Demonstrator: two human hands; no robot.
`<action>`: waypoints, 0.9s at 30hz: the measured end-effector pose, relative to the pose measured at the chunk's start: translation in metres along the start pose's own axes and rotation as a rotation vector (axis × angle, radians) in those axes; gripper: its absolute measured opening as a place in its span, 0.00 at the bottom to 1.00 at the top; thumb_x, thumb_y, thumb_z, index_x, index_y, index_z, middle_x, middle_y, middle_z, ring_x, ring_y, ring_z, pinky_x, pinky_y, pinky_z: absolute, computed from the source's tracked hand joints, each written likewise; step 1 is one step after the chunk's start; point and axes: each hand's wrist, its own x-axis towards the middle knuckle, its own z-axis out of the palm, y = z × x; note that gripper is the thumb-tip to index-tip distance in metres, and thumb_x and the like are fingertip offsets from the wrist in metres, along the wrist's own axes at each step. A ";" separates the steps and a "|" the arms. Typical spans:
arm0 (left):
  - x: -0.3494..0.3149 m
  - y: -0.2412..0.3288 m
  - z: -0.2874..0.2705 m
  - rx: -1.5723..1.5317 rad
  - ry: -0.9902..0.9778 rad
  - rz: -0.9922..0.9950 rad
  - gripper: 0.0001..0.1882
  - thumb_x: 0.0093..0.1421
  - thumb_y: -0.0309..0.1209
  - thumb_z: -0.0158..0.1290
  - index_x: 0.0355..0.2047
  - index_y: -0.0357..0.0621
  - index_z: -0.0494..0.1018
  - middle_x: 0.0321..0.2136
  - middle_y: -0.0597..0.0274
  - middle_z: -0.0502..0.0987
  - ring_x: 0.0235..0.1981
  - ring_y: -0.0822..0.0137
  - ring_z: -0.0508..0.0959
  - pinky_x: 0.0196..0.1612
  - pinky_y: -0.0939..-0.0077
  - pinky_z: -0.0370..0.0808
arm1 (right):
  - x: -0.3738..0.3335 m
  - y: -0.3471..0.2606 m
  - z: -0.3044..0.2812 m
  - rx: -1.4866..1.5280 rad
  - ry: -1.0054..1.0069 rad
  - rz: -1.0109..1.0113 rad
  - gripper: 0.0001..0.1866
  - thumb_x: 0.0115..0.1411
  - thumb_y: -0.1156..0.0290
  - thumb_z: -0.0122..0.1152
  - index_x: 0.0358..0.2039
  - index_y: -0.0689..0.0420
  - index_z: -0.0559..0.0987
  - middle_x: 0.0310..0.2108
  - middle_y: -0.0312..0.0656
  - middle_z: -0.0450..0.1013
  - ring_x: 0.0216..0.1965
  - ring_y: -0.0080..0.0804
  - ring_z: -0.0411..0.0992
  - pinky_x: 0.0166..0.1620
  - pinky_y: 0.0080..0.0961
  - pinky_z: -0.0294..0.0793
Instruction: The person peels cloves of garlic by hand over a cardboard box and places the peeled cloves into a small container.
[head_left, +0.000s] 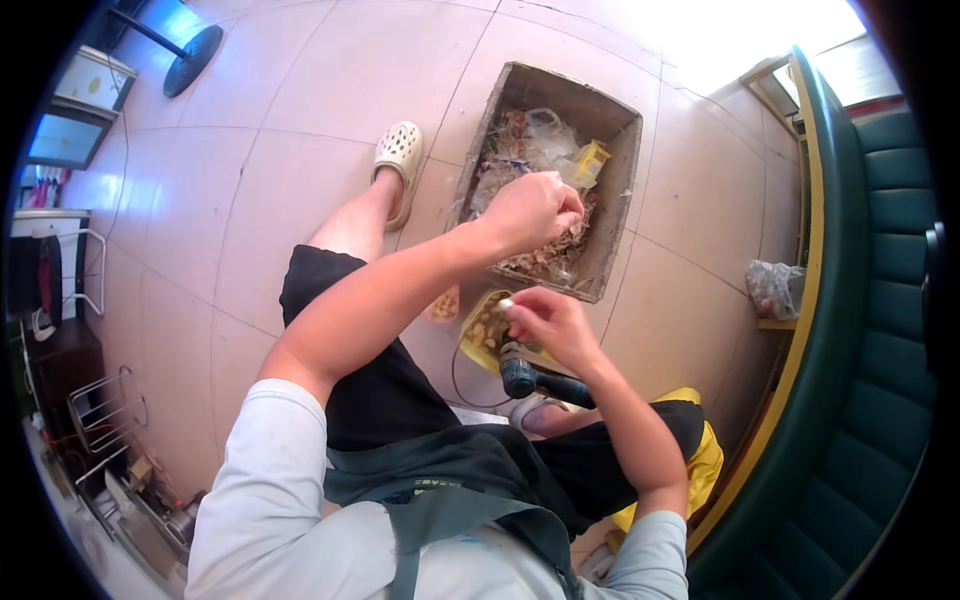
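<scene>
My left hand [535,212] is over a worn grey bin [622,215], its fingers curled together. Whatever it may hold is hidden. Closer to me, my right hand [552,322] pinches a small white piece [506,305] that looks like a garlic clove. Just below that hand stands a yellow container [472,350] with pale yellowish pieces in it. A dark blue tool [518,378], shaped like a power drill, lies beside the container under my right wrist. Inside the bin are dry flaky peelings [535,262], clear plastic and a yellow wrapper [590,165].
A clear container of tan pieces [443,304] sits left of the yellow one. My foot in a cream clog [398,160] flanks the bin. To the right are a green padded bench [845,300] and a plastic bag [775,288]. Wire racks [108,408] stand at left.
</scene>
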 end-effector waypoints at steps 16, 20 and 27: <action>0.001 0.008 -0.022 -0.661 -0.287 -0.406 0.16 0.70 0.33 0.54 0.49 0.31 0.77 0.35 0.60 0.80 0.40 0.73 0.81 0.41 0.77 0.82 | 0.018 -0.006 0.018 -0.352 0.112 -0.170 0.15 0.67 0.73 0.64 0.52 0.63 0.81 0.35 0.41 0.82 0.33 0.22 0.81 0.37 0.22 0.80; 0.002 -0.002 -0.014 -1.017 -0.332 -0.421 0.23 0.68 0.28 0.54 0.60 0.28 0.67 0.46 0.50 0.79 0.43 0.64 0.83 0.49 0.71 0.83 | -0.001 -0.039 -0.031 -0.237 0.430 -0.302 0.14 0.65 0.76 0.66 0.51 0.60 0.81 0.35 0.40 0.81 0.30 0.20 0.78 0.34 0.19 0.78; 0.002 0.019 -0.005 -0.917 -0.415 -0.368 0.25 0.64 0.22 0.54 0.62 0.32 0.67 0.50 0.49 0.80 0.50 0.65 0.82 0.52 0.73 0.80 | -0.007 -0.064 -0.053 -0.564 0.591 -0.642 0.18 0.58 0.79 0.72 0.49 0.58 0.82 0.45 0.42 0.75 0.35 0.28 0.79 0.35 0.23 0.81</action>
